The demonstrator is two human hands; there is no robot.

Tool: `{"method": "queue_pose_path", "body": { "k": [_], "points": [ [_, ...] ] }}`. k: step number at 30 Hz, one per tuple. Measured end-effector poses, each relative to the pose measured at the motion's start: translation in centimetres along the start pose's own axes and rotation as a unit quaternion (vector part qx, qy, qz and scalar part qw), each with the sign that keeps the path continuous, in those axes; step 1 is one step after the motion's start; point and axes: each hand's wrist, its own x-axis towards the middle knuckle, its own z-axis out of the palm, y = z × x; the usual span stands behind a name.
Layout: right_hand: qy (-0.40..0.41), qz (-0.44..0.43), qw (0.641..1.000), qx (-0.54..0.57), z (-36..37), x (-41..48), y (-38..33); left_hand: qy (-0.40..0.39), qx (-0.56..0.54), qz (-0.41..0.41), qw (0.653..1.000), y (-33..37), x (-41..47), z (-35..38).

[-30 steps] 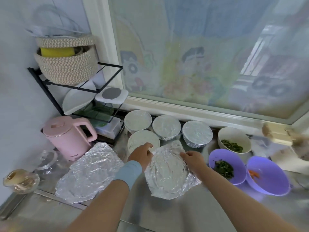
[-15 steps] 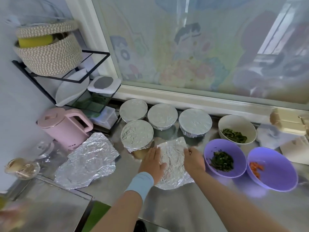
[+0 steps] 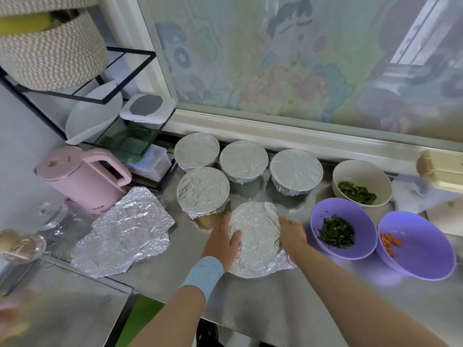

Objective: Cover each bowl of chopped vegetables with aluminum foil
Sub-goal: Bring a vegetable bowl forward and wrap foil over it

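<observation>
A bowl draped in a crumpled foil sheet (image 3: 254,237) sits on the steel counter in front of me. My left hand (image 3: 221,242) presses the foil against the bowl's left side, thumb lying on top. On the bowl's right side my right hand (image 3: 292,232) wraps the foil downward. Several foil-covered bowls stand behind, the nearest (image 3: 203,190) at the left. Three bowls are uncovered: a white bowl (image 3: 360,171) with chopped greens, a purple bowl (image 3: 325,214) with greens, and a purple bowl (image 3: 423,244) with carrot pieces.
A loose foil sheet (image 3: 125,229) lies left of my arms. A pink kettle (image 3: 80,177) stands by a black wire rack (image 3: 100,101) with a woven basket (image 3: 50,46). A glass jar (image 3: 22,246) sits at the far left. The window frame (image 3: 300,131) borders the counter's back.
My left hand shifted from the covered bowl onto the foil sheet's left side. Both hands pushed the foil down around the bowl, so the sheet now hugs it more tightly.
</observation>
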Motion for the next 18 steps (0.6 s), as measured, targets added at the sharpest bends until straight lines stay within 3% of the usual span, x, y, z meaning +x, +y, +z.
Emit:
{"method": "queue_pose_path", "body": {
  "k": [2,4,7,9,12,18],
  "points": [
    [0.011,-0.041,0.996,-0.073,-0.2,-0.2,-0.1,0.001,-0.007,-0.004,1.000,-0.1,-0.5,0.2],
    [0.084,-0.156,0.973,-0.150,-0.4,-0.9,0.1,0.008,0.021,-0.005,1.000,-0.1,-1.0,0.3],
    [0.155,-0.404,0.860,-0.271,-0.3,-2.0,0.4,0.077,0.152,0.027,0.985,0.7,-1.0,0.2],
    [0.103,-0.444,0.830,-0.322,0.4,-2.1,0.5,0.121,0.194,0.077,0.970,1.6,-0.5,0.1],
    [0.020,-0.385,0.858,-0.339,1.5,-2.1,0.8,0.084,0.203,0.125,0.968,2.6,0.9,0.2],
    [0.002,-0.296,0.927,-0.231,1.4,-1.9,0.0,0.046,0.129,0.104,0.985,2.0,2.1,0.7]
  ]
}}
